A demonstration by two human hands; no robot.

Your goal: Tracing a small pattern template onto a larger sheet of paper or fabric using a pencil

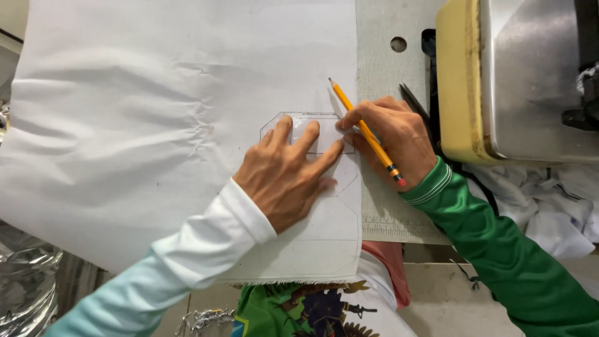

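Observation:
A white cloth [156, 125] lies spread over the table. On it rests a small clear angular template [306, 128] with a drawn outline around it. My left hand [287, 175], in a white and pale blue sleeve, presses flat on the template with fingers spread. My right hand [393, 137], in a green sleeve, grips a yellow pencil [365, 131] with a red eraser end. The pencil's tip points up and away at the template's right edge.
A sewing machine [518, 81] with a yellow and metal body stands at the upper right on a grey table top [387, 62] with a round hole. Dark scissors [415, 106] lie beside my right hand. Crumpled white cloth [549, 200] lies at right, silvery foil [25, 287] at lower left.

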